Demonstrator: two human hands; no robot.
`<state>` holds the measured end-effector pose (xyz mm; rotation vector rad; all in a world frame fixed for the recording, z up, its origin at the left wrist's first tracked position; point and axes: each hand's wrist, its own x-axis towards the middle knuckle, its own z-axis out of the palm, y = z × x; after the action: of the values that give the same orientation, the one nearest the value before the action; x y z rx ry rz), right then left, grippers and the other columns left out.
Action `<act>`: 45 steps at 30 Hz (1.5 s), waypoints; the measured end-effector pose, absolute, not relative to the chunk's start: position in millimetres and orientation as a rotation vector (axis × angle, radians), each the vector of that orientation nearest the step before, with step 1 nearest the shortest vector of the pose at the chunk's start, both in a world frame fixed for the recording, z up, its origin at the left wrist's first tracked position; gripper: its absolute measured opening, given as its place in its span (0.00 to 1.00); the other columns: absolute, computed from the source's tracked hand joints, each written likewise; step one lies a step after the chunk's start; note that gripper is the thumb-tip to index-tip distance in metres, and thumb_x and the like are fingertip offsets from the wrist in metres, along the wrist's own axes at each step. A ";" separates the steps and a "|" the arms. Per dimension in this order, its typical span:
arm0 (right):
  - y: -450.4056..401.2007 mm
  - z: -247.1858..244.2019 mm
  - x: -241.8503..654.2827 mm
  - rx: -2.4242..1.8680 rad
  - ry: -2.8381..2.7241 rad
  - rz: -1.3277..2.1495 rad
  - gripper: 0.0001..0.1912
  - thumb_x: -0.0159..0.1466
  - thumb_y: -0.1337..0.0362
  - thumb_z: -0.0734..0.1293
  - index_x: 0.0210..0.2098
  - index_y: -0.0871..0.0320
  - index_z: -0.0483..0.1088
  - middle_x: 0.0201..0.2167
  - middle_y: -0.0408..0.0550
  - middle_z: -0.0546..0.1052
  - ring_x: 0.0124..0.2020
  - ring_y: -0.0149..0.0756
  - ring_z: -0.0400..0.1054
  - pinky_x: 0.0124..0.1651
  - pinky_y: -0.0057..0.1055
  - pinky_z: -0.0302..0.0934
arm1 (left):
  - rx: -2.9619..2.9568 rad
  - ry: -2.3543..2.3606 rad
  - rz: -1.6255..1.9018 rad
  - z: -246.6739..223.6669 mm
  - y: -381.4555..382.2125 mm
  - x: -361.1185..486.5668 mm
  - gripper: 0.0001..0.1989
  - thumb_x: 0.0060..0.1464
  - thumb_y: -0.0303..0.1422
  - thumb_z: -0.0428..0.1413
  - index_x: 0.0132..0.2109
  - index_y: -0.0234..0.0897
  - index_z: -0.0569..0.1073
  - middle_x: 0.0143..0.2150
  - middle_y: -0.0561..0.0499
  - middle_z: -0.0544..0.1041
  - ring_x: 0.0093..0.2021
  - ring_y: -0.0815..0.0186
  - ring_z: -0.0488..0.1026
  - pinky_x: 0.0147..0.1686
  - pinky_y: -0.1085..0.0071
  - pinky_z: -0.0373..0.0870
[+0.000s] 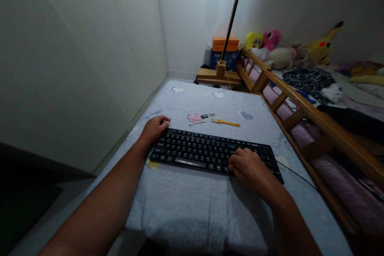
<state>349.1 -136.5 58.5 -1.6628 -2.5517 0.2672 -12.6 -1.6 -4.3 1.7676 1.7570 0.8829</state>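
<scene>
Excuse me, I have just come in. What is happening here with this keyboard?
A person has both bare hands at a black rectangular keyboard lying on a pale cloth with heart patterns. The left hand is at its upper left corner. The right hand rests over the keys toward the right end, fingers curled; whether they pinch anything is unclear. Beyond the keyboard lies a flat brush with a yellow handle.

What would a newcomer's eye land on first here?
Probably the black keyboard on the pale cloth, left hand at its left end, right hand over its right part. A yellow-handled brush lies beyond it; a pink plush toy stands out at the back right.
</scene>
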 end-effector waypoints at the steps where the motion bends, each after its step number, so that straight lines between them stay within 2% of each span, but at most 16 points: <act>1: -135.5 58.8 351.3 -1.676 -2.561 0.265 0.11 0.61 0.74 0.66 0.27 0.55 0.77 0.31 0.48 0.76 0.33 0.36 0.64 0.35 0.33 0.48 | 1.764 1.753 0.885 -4.5 -1.6 -12.8 0.19 0.51 0.43 0.54 0.40 0.35 0.80 0.29 0.50 0.77 0.30 0.59 0.73 0.33 0.65 0.67; 6: -129.9 69.3 356.6 -1.645 -2.516 0.364 0.11 0.62 0.73 0.65 0.27 0.55 0.76 0.30 0.47 0.75 0.33 0.36 0.66 0.35 0.32 0.53 | 1.727 1.739 0.970 -2.3 -2.7 -12.0 0.17 0.52 0.42 0.54 0.40 0.36 0.80 0.32 0.48 0.79 0.34 0.58 0.75 0.37 0.64 0.70; 9: -124.9 77.4 349.0 -1.472 -2.404 0.524 0.10 0.64 0.72 0.65 0.32 0.54 0.76 0.33 0.47 0.77 0.36 0.36 0.69 0.39 0.32 0.59 | 1.742 1.750 1.081 5.1 -5.5 -9.4 0.16 0.53 0.41 0.54 0.41 0.37 0.80 0.39 0.47 0.81 0.38 0.58 0.75 0.44 0.63 0.71; 13: -119.8 76.7 333.2 -1.389 -2.160 0.636 0.06 0.65 0.66 0.66 0.36 0.54 0.77 0.34 0.48 0.79 0.37 0.37 0.72 0.41 0.34 0.63 | 1.812 1.768 1.222 16.8 -10.9 -3.7 0.14 0.54 0.40 0.53 0.40 0.38 0.79 0.43 0.47 0.79 0.39 0.61 0.73 0.46 0.64 0.71; 18: -117.9 65.3 320.6 -1.354 -1.918 0.743 0.07 0.62 0.61 0.68 0.37 0.54 0.77 0.35 0.48 0.80 0.37 0.38 0.73 0.42 0.36 0.65 | 1.856 1.618 1.317 31.3 -21.3 10.2 0.13 0.55 0.41 0.56 0.40 0.37 0.79 0.40 0.48 0.79 0.37 0.62 0.72 0.41 0.66 0.70; 21: -117.9 59.6 317.7 -1.340 -1.808 0.790 0.07 0.61 0.59 0.69 0.36 0.54 0.78 0.34 0.48 0.80 0.36 0.38 0.72 0.42 0.36 0.65 | 1.837 1.538 1.261 42.8 -32.9 23.6 0.13 0.55 0.41 0.56 0.38 0.37 0.79 0.36 0.48 0.79 0.34 0.63 0.71 0.37 0.66 0.69; 25: -119.0 51.6 314.6 -1.334 -1.588 0.989 0.12 0.60 0.54 0.71 0.38 0.55 0.79 0.32 0.47 0.79 0.33 0.37 0.70 0.36 0.35 0.65 | 1.834 1.327 1.097 59.5 -57.1 46.8 0.13 0.56 0.42 0.57 0.35 0.38 0.78 0.31 0.50 0.78 0.32 0.63 0.72 0.34 0.66 0.68; 30: -120.5 44.6 309.6 -1.263 -1.430 1.125 0.15 0.58 0.50 0.74 0.36 0.55 0.76 0.31 0.46 0.77 0.32 0.36 0.70 0.33 0.32 0.65 | 1.955 1.142 1.003 71.2 -94.4 75.7 0.08 0.58 0.37 0.57 0.34 0.41 0.78 0.33 0.49 0.79 0.35 0.61 0.74 0.40 0.64 0.71; 35: -122.4 41.6 304.4 -1.242 -1.410 1.134 0.15 0.58 0.51 0.75 0.34 0.56 0.73 0.29 0.43 0.74 0.30 0.33 0.69 0.32 0.29 0.64 | 1.937 1.065 1.092 68.3 -123.2 95.2 0.04 0.60 0.32 0.58 0.38 0.42 0.78 0.37 0.48 0.78 0.39 0.61 0.75 0.41 0.65 0.72; 39: -125.0 38.6 300.8 -1.198 -1.390 1.162 0.15 0.58 0.51 0.75 0.34 0.56 0.73 0.29 0.44 0.74 0.30 0.34 0.69 0.34 0.30 0.65 | 1.898 1.076 1.151 61.3 -135.3 106.8 0.05 0.60 0.31 0.60 0.43 0.44 0.78 0.44 0.48 0.78 0.46 0.61 0.75 0.48 0.64 0.72; 45: -130.5 43.0 297.8 -1.129 -1.398 1.233 0.15 0.59 0.51 0.74 0.35 0.56 0.75 0.33 0.47 0.79 0.35 0.37 0.74 0.40 0.34 0.68 | 1.828 1.162 1.198 47.7 -141.4 117.1 0.09 0.56 0.31 0.64 0.44 0.44 0.77 0.41 0.49 0.78 0.43 0.60 0.75 0.44 0.63 0.72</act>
<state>297.8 -130.5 43.0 -1.1292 -1.3984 1.2333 117.1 -141.4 47.7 1.8282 1.1619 1.1981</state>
